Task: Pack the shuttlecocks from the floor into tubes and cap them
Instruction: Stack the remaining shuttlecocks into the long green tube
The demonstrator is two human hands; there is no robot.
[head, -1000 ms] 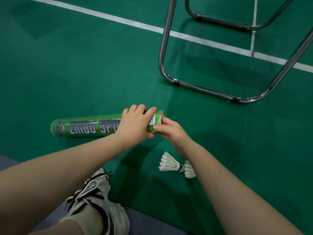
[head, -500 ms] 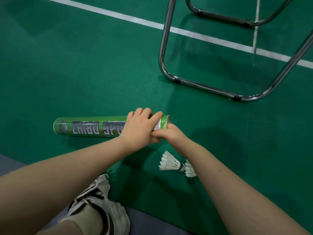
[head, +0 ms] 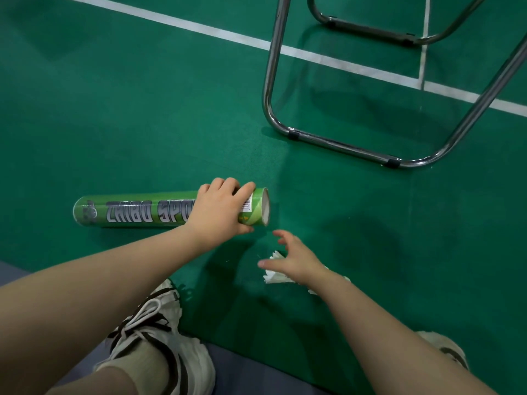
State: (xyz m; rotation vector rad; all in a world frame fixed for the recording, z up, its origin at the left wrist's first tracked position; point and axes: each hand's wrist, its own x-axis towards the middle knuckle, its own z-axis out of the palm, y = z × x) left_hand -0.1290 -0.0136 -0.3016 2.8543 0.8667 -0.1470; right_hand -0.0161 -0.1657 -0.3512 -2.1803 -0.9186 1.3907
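A green shuttlecock tube (head: 137, 213) lies on its side on the green court floor, its open mouth facing right. My left hand (head: 219, 209) grips the tube near that open end. Below the mouth, my right hand (head: 291, 259) hovers with spread fingers and holds nothing. It is just above white shuttlecocks (head: 275, 276) lying on the floor, and my hand and wrist partly hide them. No cap is in view.
A chrome tubular chair frame (head: 336, 143) stands on the floor at upper right. White court lines (head: 313, 57) cross the far floor. My shoes (head: 159, 332) sit at the bottom, on a grey-blue strip at the court's edge.
My right hand has left the tube's open end and dropped down towards the shuttlecocks, fingers now spread. My left hand keeps its grip on the tube.
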